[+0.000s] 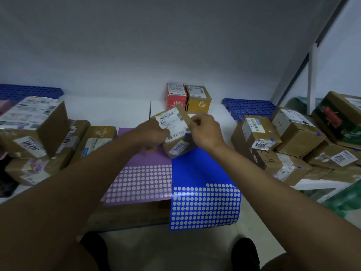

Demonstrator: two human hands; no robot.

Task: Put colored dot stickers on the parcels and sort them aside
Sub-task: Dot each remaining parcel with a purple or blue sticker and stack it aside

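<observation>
A small cardboard parcel (175, 132) with a white shipping label is held tilted above the sticker sheets, in the middle of the view. My left hand (151, 133) grips its left side. My right hand (205, 132) grips its right edge, fingers curled over the top corner. A small blue dot shows on the label near my right thumb. Below lie a purple sticker sheet (140, 173) and a blue sticker sheet (203, 192), both with many empty white dot spots.
Cardboard parcels are stacked at the left (33, 130) and at the right (277, 137), several on the right carrying blue dots. A red box (176, 96) and a yellow box (198, 99) stand at the back by the wall. Blue pallets (250, 108) lie behind.
</observation>
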